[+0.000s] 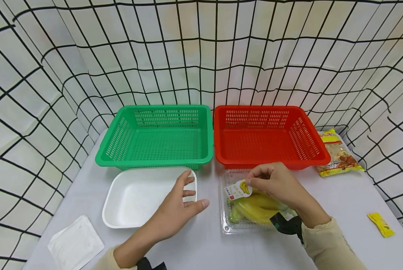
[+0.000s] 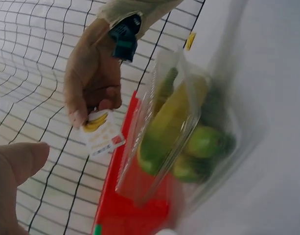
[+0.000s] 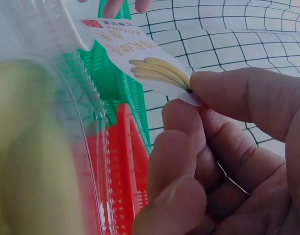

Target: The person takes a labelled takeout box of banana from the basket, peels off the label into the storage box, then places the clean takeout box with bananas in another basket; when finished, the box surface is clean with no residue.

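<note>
Between thumb and index finger, my right hand (image 1: 277, 185) pinches a white banana label (image 1: 239, 189) by its edge. The label is held above a clear plastic clamshell box (image 1: 225, 217), whose lid looks closed over bananas (image 1: 255, 208) and some green fruit (image 2: 204, 142). In the right wrist view the label (image 3: 140, 58) shows printed yellow bananas and lettering. My left hand (image 1: 176, 208) is held over the right side of a white tray (image 1: 127, 195), fingers apart and holding nothing. Whether it touches the tray's rim I cannot tell.
A green basket (image 1: 167, 144) and a red basket (image 1: 255, 138) stand side by side behind. A food packet (image 1: 339, 153) lies right of the red one. A small yellow packet (image 1: 381, 224) lies at right, a white square pad (image 1: 75, 243) at front left. Black netting (image 1: 214, 67) surrounds the table.
</note>
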A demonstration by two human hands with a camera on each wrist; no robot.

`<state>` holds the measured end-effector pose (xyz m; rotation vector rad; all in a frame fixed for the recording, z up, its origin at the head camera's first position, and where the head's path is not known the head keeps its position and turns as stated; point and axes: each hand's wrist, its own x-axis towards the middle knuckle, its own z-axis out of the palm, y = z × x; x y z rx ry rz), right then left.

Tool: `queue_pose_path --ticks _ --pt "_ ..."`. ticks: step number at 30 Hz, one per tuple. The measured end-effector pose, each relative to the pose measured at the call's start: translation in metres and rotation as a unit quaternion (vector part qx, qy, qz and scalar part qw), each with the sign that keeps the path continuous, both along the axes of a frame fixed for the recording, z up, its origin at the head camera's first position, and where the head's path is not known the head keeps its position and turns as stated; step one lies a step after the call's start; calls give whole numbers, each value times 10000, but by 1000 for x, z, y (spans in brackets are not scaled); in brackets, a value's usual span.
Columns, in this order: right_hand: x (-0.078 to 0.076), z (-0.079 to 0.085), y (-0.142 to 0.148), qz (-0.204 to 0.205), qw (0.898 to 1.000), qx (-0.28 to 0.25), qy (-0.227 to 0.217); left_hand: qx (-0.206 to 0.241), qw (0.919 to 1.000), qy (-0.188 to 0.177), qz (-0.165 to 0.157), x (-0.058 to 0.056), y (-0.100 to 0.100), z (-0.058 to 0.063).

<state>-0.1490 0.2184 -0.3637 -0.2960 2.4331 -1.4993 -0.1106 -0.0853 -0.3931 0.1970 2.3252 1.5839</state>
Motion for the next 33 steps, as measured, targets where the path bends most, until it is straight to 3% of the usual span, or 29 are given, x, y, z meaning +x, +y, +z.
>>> queue_pose_path --ticks 7,15,24,28,33 --pt "-8 -1 -17 134 9998 24 -116 -770 9970 -24 -20 -7 -56 15" --pt "-19 -6 -42 333 9988 -183 -298 -1680 9843 353 412 -15 -120 22" --pt "-27 -14 -65 542 9983 -69 -195 -2353 9683 115 836 -27 -182 12" --pt "-30 -17 -75 671 9976 -60 -182 -2615 9606 45 942 -31 -199 6" --pt "-31 -18 -88 863 9962 -27 -130 -2610 9604 -303 927 -35 -209 -2"
